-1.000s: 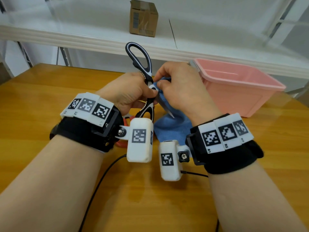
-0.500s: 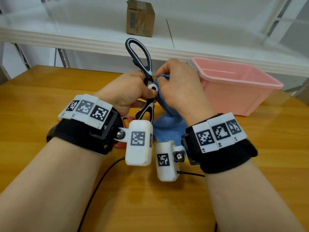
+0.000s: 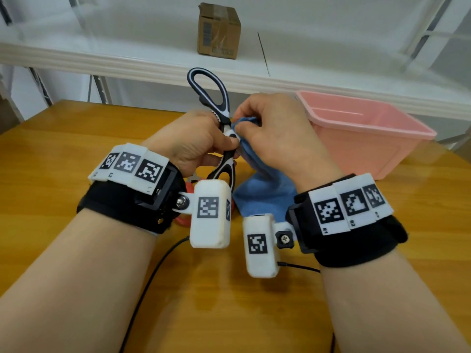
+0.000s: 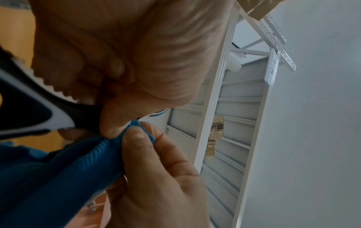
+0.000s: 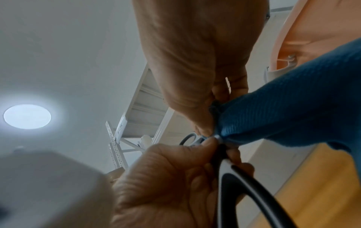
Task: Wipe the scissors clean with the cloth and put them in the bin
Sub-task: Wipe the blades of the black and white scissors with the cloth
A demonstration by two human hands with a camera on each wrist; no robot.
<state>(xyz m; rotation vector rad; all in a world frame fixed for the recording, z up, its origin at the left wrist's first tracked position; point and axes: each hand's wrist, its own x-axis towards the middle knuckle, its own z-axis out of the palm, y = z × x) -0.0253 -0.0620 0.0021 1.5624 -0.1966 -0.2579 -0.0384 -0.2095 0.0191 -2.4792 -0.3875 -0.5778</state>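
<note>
Up above the bench (image 3: 76, 138), the left hand (image 3: 188, 143) grips the black-and-white scissors (image 3: 216, 103) near the pivot, one handle loop pointing upward. The right hand (image 3: 275, 131) pinches the blue cloth (image 3: 265, 197) against the scissors beside the pivot. The pink bin (image 3: 369, 143) sits just right of the hands.

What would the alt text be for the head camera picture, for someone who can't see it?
A person's left hand holds black-and-white-handled scissors upright while the right hand pinches a blue ribbed cloth against them near the pivot. A pink plastic bin waits to the right on the wooden table.
</note>
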